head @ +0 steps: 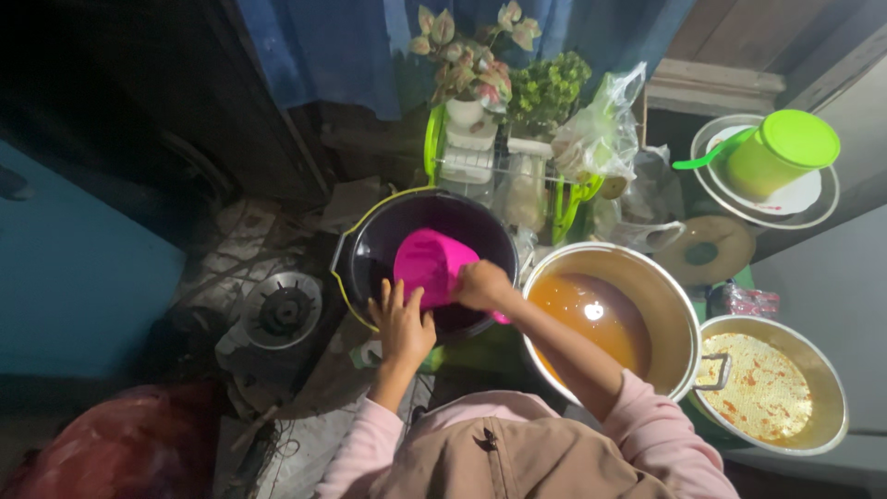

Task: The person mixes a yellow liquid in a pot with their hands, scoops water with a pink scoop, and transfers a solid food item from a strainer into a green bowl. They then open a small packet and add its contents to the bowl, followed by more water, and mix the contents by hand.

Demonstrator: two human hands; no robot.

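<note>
Smooth, glossy magenta plastic scoop cup [431,266], rounded and tilted mouth-down, sits inside the dark round bucket [420,259], over its middle. The bucket is matte black-purple plastic with a thin yellow-green wire handle lying along its left rim. Right hand [480,285] is closed around the scoop's handle at its near right side, fingers wrapped tight. Left hand [402,323] rests on the bucket's near rim, fingers spread and pointing far, touching the scoop's near edge; it pinches nothing. Both sleeves are soft pink fabric. Just right of the bucket stands a large metal pot [679,314], dull silver wall, holding a cloudy orange-brown liquid with a bright glint on its surface. Farther right and nearer, a second metal pot [827,379] holds pale yellowish contents flecked with red, grainy in texture. Far right, a lime-green lidded plastic container [783,150] lies on a stack of white plates. Beyond the bucket, potted plants [471,55] with pink-green leaves. Left, a round metal burner [282,310] on cluttered ground.
</note>
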